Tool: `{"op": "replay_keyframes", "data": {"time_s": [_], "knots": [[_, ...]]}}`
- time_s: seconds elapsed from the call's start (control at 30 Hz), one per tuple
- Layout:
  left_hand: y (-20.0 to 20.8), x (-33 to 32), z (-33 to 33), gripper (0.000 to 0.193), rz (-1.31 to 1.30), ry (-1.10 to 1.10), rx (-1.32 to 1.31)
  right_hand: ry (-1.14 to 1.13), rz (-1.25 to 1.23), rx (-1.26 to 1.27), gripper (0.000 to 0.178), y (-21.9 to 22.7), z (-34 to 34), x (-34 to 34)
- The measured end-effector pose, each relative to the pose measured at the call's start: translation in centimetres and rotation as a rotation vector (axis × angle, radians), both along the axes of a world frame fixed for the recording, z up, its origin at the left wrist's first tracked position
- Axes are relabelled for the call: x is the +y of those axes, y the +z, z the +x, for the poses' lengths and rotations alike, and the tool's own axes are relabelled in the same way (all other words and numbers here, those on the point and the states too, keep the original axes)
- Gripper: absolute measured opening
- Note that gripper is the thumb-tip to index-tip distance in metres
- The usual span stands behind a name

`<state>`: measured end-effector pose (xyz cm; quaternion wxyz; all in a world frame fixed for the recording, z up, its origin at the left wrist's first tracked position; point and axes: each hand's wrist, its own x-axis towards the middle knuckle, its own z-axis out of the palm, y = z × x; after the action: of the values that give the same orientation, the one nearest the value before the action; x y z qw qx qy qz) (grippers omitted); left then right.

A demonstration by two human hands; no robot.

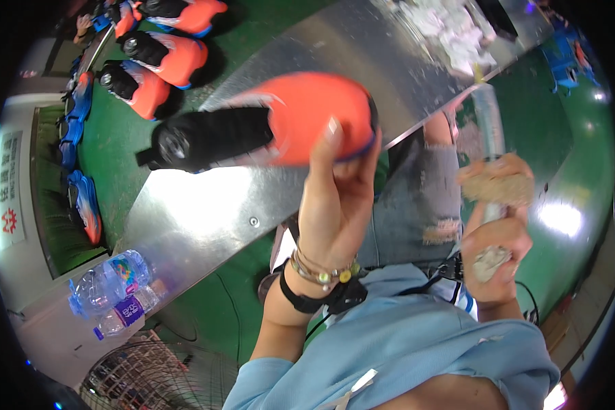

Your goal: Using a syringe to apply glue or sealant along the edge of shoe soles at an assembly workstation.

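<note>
In my left hand (335, 205) is an orange running shoe (314, 109) with a black collar and a blue sole edge. My thumb presses on its side, and the other fingers go under it, partly hidden. A dark, shiny form fills the shoe's opening. The shoe is held above a metal table, its toe toward the right. Off to the right, my right hand (495, 253) is closed around a translucent syringe-like tube (486, 116), which points up with a yellowish tip. A rough beige covering (502, 188) shows at the fingers; a greyish patch lies lower on the hand.
Beneath the shoe runs the metal table (280, 191). Crumpled white paper (451, 34) lies at its far right end, two plastic bottles (109, 287) at the near left. Several similar shoes (164, 58) stand at the far left. A wire fan guard (143, 376) is at the lower left.
</note>
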<state>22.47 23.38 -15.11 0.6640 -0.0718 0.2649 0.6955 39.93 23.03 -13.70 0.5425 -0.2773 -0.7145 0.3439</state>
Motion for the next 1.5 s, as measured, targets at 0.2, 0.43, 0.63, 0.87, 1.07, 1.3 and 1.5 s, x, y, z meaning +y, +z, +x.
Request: {"op": "replay_keyframes", "data": {"time_s": [0.2,0.43,0.63,0.87,1.07,1.3,1.5], "knots": [[-4.2,-6.6,-6.9,0.051,0.11,0.018,0.255,-0.238,-0.127,0.053,0.045,-1.5,-0.2,3.3],[-4.5,-2.5,-38.7,0.059,-0.018,0.424,0.564,-0.215,-0.147,0.099,0.039,-3.0,-1.8,7.5],[-6.1,-0.3,-53.0,0.033,-0.725,1.032,0.958,-0.252,-0.202,0.162,0.037,-3.2,-1.7,10.3],[-4.5,4.3,-40.1,0.072,-0.31,-0.417,0.93,-0.551,-0.056,-0.2,0.034,-6.2,2.2,13.2],[-7.1,8.8,-34.0,0.055,-0.203,-0.176,0.651,-0.358,-0.311,0.36,0.036,-5.0,1.0,13.1],[-6.7,8.0,-32.9,0.047,-0.089,0.228,0.853,-0.496,-0.07,-0.114,0.038,-4.4,4.2,12.8],[1.8,-9.7,-13.6,0.049,-0.338,0.284,0.607,-0.235,-0.144,0.257,0.041,-5.1,4.5,14.6]]}}
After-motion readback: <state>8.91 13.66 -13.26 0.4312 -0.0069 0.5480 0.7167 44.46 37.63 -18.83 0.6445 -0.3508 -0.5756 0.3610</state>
